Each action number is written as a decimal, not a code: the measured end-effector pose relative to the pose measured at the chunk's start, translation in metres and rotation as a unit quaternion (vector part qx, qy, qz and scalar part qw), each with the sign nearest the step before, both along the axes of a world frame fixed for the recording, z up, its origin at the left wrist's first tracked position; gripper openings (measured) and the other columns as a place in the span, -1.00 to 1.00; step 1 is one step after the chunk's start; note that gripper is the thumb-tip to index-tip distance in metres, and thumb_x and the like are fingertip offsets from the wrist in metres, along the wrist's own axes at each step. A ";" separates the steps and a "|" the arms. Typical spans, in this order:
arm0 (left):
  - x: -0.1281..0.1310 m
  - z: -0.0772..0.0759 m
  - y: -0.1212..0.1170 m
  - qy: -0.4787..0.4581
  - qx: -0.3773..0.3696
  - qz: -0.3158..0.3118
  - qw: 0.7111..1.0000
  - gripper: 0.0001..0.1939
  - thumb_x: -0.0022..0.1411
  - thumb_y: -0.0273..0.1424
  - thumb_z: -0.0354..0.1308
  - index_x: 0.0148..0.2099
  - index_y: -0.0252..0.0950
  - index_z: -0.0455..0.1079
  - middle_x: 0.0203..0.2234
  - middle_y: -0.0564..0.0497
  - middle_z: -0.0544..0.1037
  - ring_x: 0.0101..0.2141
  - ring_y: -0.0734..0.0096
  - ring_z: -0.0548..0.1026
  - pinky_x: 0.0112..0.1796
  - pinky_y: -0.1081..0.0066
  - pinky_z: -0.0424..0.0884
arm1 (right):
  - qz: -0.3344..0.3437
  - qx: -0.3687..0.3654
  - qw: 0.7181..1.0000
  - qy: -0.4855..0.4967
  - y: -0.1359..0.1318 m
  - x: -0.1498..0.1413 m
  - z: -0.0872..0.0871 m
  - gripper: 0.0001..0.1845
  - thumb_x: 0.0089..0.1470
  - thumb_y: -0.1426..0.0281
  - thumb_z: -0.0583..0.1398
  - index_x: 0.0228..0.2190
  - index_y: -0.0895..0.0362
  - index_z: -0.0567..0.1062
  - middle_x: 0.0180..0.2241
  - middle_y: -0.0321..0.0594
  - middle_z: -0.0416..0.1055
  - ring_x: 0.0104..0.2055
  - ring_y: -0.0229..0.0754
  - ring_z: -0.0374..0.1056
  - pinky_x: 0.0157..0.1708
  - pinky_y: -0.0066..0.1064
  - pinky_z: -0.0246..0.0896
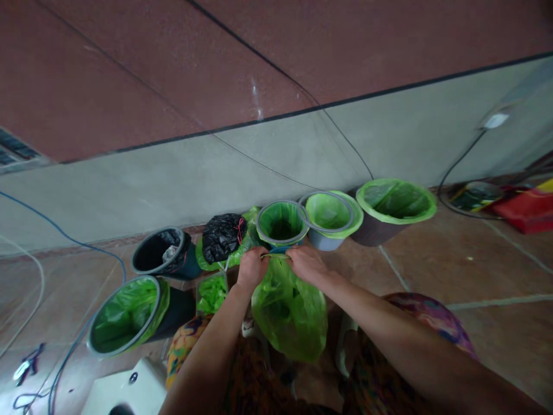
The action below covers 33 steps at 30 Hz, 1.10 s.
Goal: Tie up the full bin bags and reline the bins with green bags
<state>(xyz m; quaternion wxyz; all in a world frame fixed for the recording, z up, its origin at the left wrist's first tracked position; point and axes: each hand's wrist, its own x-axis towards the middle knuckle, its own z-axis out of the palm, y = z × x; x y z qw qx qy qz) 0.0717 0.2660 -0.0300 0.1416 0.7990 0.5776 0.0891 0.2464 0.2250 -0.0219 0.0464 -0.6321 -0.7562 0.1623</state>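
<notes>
My left hand [253, 268] and right hand [307, 265] are closed on opposite edges of a green bag's [290, 314] mouth; it hangs at six o'clock from them, between my legs. Beyond, at twelve o'clock, stands a bin [279, 240]; a bigger lined bin [175, 311] is at nine.

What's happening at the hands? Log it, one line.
left hand: grips green bag at upper edge | right hand: grips same edge | bag: hangs below hands | lined bins: near wall
</notes>
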 end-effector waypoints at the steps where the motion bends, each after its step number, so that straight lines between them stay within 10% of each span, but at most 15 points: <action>1: 0.000 -0.001 -0.001 0.015 -0.002 -0.002 1.000 -0.78 0.24 -0.44 0.05 -0.20 -0.27 0.54 -0.28 -0.04 0.61 -0.24 0.38 0.54 -0.15 0.47 0.36 | -0.011 0.003 1.000 -0.003 0.001 0.001 0.001 -0.69 0.21 0.37 0.03 -0.31 0.14 0.57 -0.23 -0.08 0.56 -0.12 -0.06 0.45 -0.13 -0.36 0.23; 14: -0.009 -0.001 0.000 0.077 -0.025 0.027 0.996 -0.76 0.18 -0.51 0.06 -0.18 -0.26 0.53 -0.25 -0.06 0.59 -0.20 0.33 0.54 -0.15 0.44 0.37 | -0.074 -0.019 0.996 -0.046 0.004 0.026 0.006 -0.71 0.20 0.38 0.08 -0.13 0.17 0.53 -0.15 0.00 0.53 -0.06 0.00 0.44 -0.10 -0.29 0.25; 19: -0.002 0.001 -0.004 0.066 -0.023 -0.016 0.997 -0.76 0.21 -0.49 0.04 -0.15 -0.26 0.50 -0.22 -0.06 0.59 -0.18 0.34 0.53 -0.13 0.45 0.37 | 0.009 0.045 0.999 0.017 -0.002 0.011 0.002 -0.32 0.02 0.33 0.30 0.17 0.15 0.28 0.11 0.02 0.36 0.15 0.02 0.26 0.11 -0.22 0.13; 24: 0.010 -0.001 -0.011 0.076 -0.017 -0.034 0.996 -0.78 0.27 -0.43 0.01 -0.15 -0.23 0.47 -0.21 -0.06 0.59 -0.18 0.33 0.54 -0.13 0.44 0.38 | 0.069 0.035 0.997 0.013 0.001 -0.003 0.000 -0.74 0.22 0.35 0.08 -0.18 0.15 0.53 -0.14 -0.07 0.51 0.00 -0.05 0.38 0.03 -0.29 0.16; 33: 0.004 -0.008 -0.009 0.164 -0.083 0.003 0.983 -0.71 0.34 -0.35 -0.07 -0.05 -0.29 0.43 -0.20 -0.17 0.60 -0.12 0.20 0.56 -0.13 0.31 0.44 | -0.028 0.002 0.998 -0.052 0.010 0.010 -0.002 -0.58 0.29 0.38 -0.08 -0.27 0.17 0.56 -0.20 -0.05 0.55 -0.12 -0.08 0.45 -0.19 -0.38 0.23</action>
